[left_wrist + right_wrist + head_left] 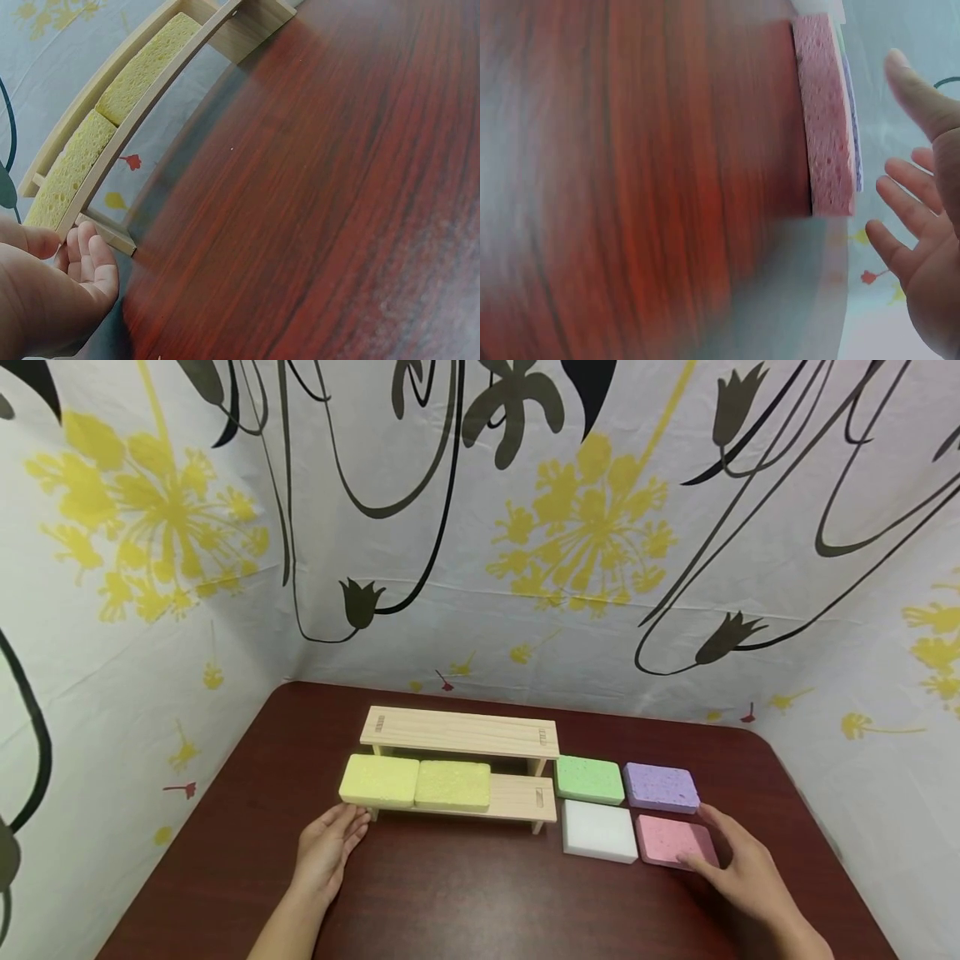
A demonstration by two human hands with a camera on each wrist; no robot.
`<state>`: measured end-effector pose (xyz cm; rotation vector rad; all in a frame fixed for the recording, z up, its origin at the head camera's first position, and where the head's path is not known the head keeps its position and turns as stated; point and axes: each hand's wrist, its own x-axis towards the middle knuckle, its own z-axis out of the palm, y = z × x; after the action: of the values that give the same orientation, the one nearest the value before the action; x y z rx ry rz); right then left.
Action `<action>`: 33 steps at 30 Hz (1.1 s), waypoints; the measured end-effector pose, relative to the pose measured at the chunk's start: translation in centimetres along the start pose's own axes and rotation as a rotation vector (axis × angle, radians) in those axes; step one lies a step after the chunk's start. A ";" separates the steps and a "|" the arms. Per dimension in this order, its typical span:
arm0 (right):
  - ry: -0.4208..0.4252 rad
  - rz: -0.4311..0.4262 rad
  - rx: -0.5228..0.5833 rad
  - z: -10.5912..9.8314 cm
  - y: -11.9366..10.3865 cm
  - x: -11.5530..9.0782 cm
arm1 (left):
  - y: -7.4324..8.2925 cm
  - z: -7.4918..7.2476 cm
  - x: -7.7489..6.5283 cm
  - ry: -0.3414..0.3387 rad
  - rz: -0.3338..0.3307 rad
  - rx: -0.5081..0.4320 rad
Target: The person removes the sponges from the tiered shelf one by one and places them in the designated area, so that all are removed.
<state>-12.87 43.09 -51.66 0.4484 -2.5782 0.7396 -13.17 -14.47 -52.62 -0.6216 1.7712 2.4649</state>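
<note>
My left hand (324,853) grips the front left corner of the low wooden shelf (517,796), thumb above and fingers curled below the board in the left wrist view. Two yellow sponges (380,780) lie side by side on that shelf, the left one close to my thumb. On the right, my right hand (750,870) hovers by the pink sponge (675,841), its thumb and fingers spread and apart from it in the right wrist view. Behind the pink sponge lies a purple sponge (662,787); to its left is a white sponge (598,831).
A taller wooden shelf (459,732) stands just behind the low one, its top bare. The green sponge (589,779) lies beside the shelves' right end, behind the white one. The dark red table (465,893) meets a flower-patterned cloth (450,610) at the back and sides.
</note>
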 end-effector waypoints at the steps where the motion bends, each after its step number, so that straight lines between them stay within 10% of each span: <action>1: 0.010 0.014 0.002 0.1 -0.2 0.1 | 0.0 0.0 0.0 -0.002 0.002 0.000; 33: 0.007 0.059 0.213 5.1 -7.4 3.5 | -0.1 0.1 0.0 0.007 -0.004 -0.014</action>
<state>-14.38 33.60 -50.73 0.4345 -2.5257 1.0411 -13.19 -14.34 -52.65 -0.6358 1.7547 2.4773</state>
